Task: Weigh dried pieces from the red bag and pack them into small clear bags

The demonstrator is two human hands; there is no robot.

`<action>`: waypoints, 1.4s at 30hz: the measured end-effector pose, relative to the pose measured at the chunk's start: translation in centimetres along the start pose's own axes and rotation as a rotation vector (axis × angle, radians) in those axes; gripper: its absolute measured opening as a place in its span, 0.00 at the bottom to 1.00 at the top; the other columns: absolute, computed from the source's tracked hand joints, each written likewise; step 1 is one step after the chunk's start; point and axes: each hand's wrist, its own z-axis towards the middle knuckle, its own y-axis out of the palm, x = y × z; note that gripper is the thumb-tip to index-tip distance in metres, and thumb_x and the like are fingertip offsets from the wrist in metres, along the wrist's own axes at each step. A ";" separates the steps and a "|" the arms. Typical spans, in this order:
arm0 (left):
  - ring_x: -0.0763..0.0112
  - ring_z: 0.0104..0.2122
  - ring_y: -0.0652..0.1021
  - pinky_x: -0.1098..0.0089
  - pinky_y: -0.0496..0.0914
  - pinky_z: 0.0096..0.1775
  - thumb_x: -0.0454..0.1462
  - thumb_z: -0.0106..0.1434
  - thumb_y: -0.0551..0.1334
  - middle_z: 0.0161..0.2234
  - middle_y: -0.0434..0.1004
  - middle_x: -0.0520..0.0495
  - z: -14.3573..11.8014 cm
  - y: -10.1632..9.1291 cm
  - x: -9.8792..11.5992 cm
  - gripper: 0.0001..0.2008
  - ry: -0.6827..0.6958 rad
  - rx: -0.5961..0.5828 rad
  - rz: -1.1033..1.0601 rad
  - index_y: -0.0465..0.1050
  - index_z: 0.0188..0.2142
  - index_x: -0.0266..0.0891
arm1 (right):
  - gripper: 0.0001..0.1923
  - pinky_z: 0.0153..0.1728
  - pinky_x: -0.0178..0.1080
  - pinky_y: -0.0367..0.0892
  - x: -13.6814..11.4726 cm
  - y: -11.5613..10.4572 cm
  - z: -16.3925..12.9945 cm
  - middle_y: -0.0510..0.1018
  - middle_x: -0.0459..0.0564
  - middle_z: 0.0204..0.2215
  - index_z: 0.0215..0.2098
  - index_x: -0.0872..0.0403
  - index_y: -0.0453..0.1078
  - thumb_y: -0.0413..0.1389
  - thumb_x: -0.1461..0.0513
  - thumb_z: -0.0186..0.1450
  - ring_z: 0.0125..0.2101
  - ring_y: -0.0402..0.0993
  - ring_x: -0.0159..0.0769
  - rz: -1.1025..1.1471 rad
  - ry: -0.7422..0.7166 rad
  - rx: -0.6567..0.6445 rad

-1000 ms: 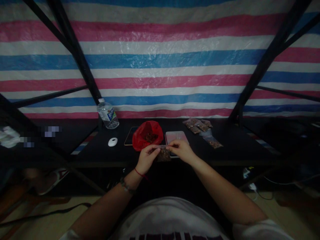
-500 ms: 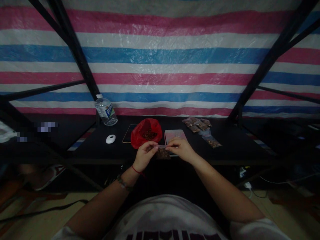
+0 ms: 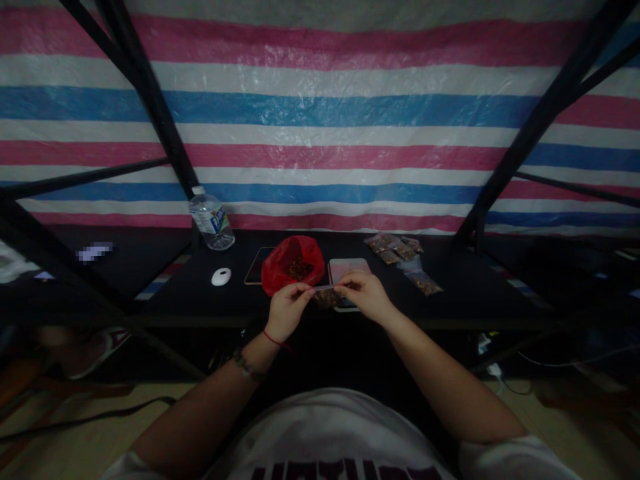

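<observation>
Both of my hands pinch the top edge of a small clear bag (image 3: 327, 297) holding brown bits, above the front edge of the black table (image 3: 210, 303). My left hand (image 3: 287, 308) grips its left corner, my right hand (image 3: 364, 295) its right corner. Just behind stands an open red plastic bag (image 3: 293, 263) with the same brown bits inside. Under my right hand lies a pink flat case (image 3: 350, 270).
Several filled small bags (image 3: 397, 250) lie at the back right, with one more (image 3: 425, 285) closer. A water bottle (image 3: 211, 220), a white oval object (image 3: 221, 276) and a dark tablet (image 3: 256, 267) sit to the left. Black frame bars cross both sides.
The view tilted slightly down, then steadied. My hands keep hold of the small bag and have lifted it a little.
</observation>
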 end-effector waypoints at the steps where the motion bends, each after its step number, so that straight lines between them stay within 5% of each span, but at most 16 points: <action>1: 0.71 0.27 0.77 0.72 0.70 0.32 0.43 0.57 0.64 0.26 0.79 0.49 0.0 0.1 0.0 0.10 0.001 0.001 -0.012 0.77 0.28 0.38 | 0.07 0.28 0.34 0.64 0.0 0.1 0.0 0.77 0.48 0.26 0.27 0.54 0.75 0.59 0.59 0.59 0.28 0.71 0.33 -0.010 -0.021 0.008; 21: 0.68 0.32 0.79 0.69 0.73 0.37 0.38 0.55 0.66 0.31 0.80 0.44 -0.4 0.2 0.4 0.06 0.105 -0.119 -0.200 0.76 0.28 0.36 | 0.04 0.30 0.33 0.65 -0.6 0.7 -0.4 0.76 0.47 0.26 0.28 0.54 0.74 0.59 0.63 0.59 0.28 0.72 0.31 -0.033 -0.101 -0.043; 28: 0.69 0.30 0.78 0.71 0.72 0.35 0.39 0.56 0.64 0.29 0.80 0.46 -0.5 0.3 0.8 0.07 0.029 -0.106 -0.065 0.78 0.30 0.37 | 0.04 0.28 0.33 0.65 -0.5 1.3 -0.7 0.76 0.47 0.26 0.27 0.54 0.73 0.58 0.64 0.60 0.28 0.71 0.31 -0.074 -0.140 -0.035; 42: 0.71 0.29 0.77 0.72 0.70 0.33 0.35 0.57 0.62 0.28 0.79 0.47 -1.3 0.2 2.1 0.04 0.202 -0.138 0.074 0.75 0.29 0.37 | 0.04 0.31 0.34 0.65 -1.8 1.8 -1.2 0.75 0.47 0.25 0.26 0.54 0.74 0.57 0.68 0.57 0.28 0.71 0.32 -0.047 -0.187 -0.081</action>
